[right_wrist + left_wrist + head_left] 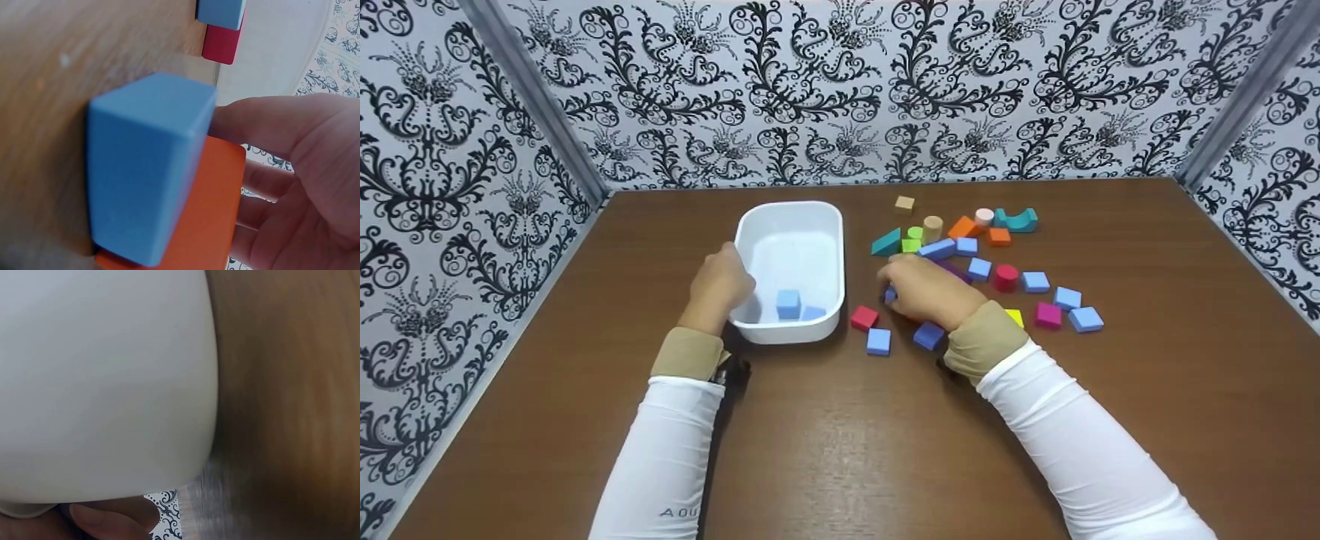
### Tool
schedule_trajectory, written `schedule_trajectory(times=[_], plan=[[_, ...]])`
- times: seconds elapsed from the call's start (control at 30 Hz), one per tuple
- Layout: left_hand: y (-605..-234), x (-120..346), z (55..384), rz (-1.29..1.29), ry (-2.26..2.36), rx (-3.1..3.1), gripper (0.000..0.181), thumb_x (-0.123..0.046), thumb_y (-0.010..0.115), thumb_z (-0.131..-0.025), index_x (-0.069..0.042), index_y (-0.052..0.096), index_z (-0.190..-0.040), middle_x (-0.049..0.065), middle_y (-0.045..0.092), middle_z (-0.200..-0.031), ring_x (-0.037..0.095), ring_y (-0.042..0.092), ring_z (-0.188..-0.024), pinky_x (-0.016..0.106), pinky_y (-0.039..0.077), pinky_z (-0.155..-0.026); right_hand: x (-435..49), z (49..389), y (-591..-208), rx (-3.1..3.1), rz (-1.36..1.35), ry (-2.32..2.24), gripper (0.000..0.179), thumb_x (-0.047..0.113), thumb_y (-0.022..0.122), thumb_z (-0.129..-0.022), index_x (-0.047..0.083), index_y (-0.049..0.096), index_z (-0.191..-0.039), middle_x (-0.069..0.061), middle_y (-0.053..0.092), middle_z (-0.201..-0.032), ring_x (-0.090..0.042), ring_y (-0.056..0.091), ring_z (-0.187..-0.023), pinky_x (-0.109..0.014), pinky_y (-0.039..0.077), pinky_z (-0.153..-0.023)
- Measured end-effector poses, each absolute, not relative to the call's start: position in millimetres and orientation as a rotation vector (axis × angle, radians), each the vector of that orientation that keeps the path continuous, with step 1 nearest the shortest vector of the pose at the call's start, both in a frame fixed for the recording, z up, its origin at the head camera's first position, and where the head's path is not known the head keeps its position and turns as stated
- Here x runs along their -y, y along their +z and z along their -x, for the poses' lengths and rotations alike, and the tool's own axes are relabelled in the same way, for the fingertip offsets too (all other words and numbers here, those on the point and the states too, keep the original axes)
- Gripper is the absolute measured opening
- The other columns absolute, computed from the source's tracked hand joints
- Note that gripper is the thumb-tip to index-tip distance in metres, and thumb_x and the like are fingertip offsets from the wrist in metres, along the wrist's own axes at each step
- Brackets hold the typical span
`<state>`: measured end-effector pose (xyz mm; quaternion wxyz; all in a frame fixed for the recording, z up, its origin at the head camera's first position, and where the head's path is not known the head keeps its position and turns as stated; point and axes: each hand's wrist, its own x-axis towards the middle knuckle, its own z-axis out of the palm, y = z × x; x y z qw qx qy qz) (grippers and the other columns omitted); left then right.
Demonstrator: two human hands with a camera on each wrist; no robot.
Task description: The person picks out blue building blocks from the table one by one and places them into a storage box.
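My left hand (pixel 720 283) grips the left wall of a white plastic tub (pixel 791 334). The tub's outer side fills much of the left wrist view, with the thumb (pixel 104 520) at the bottom. Inside the tub lie a light blue cube (pixel 788 304) and a flatter blue block (pixel 813 313). Among the loose blocks, my right hand (pixel 934 290) points downward, its fingertips pinching a small blue block (pixel 890 295), mostly hidden under the fingers. Close by it in the right wrist view stand another blue block (pixel 138 169) and an orange block (pixel 211 194).
Between tub and right hand lie a red block (pixel 865 318) and a light blue block (pixel 878 342). Several coloured blocks spread behind and right, among them a red cylinder (pixel 1006 278), a magenta block (pixel 1048 316) and a teal arch (pixel 1020 220). Patterned walls (pixel 840 97) edge the table.
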<state>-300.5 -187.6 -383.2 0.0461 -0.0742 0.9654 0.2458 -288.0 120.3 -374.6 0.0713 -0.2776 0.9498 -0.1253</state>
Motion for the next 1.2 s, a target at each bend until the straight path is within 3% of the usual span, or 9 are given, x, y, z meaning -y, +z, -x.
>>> schedule_trajectory(times=[0.4,0.83,1.2], plan=[[-386,190,305,0.222,0.714,-2.94,0.063,-0.008,0.051,-0.1,0.011,0.033,-0.157,0.034,0.055,-0.145,0.046,0.058,-0.131,0.059,0.049,-0.107,-121,288,-372,-2.869,0.912,-0.463,0.03,-0.01,0.069,-0.087,0.001,0.08,-0.113,-0.013,0.078,-0.11,-0.031,0.072,-0.104,-0.044,0.058,-0.099],[-385,190,304,0.209,0.716,-2.957,0.062,-0.008,0.052,-0.097,0.012,0.036,-0.154,0.036,0.056,-0.142,0.049,0.057,-0.132,0.061,0.048,-0.107,-116,282,-361,-2.866,0.913,-0.492,0.029,-0.004,0.073,-0.092,0.003,0.077,-0.12,-0.012,0.073,-0.115,-0.029,0.068,-0.109,-0.045,0.055,-0.105],[-381,188,303,0.211,0.718,-2.931,0.062,-0.006,0.051,-0.099,0.012,0.034,-0.155,0.035,0.054,-0.145,0.047,0.058,-0.131,0.06,0.048,-0.108,-110,279,-353,-2.904,1.015,-0.599,0.025,-0.004,0.072,-0.092,0.001,0.078,-0.116,-0.012,0.074,-0.11,-0.029,0.069,-0.103,-0.042,0.058,-0.1]])
